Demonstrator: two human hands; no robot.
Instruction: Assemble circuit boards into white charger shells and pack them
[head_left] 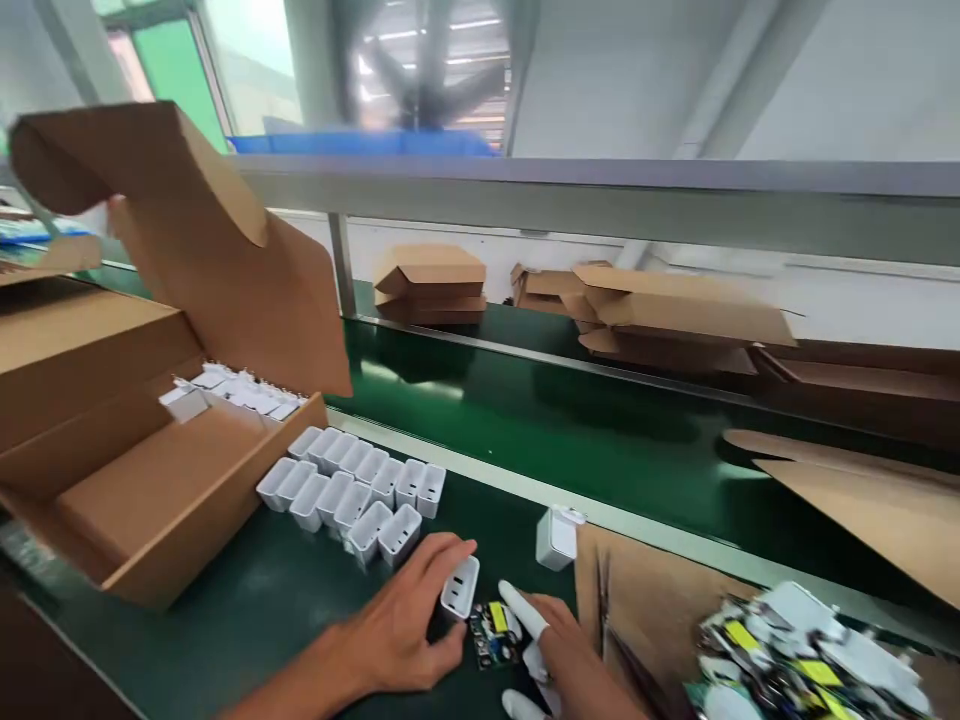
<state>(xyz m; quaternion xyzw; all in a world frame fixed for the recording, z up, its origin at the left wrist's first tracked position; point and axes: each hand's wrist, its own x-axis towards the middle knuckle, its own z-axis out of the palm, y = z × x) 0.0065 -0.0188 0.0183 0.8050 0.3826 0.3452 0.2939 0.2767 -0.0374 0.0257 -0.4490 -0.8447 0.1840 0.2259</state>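
Note:
My left hand (409, 625) is closed around a white plastic charger housing (460, 588), its slotted end facing up toward me. Just to the right, a small circuit board (491, 640) with a yellow-wrapped part is at the fingers of my right hand (559, 650), which wear white finger cots. The index finger stretches past the board's upper edge, and the grip is partly hidden. Board and housing are close together but apart. Several more white housings (330, 495) stand in two rows to the left of my hands.
An open cardboard box (217, 520) holding white parts (240, 390) stands at left. A lone white housing (556, 540) sits near a cardboard sheet (592, 560) with tweezers (603, 600). Boards and white pieces (810, 660) are heaped at right. A metal shelf (600, 190) crosses above the green belt (525, 410).

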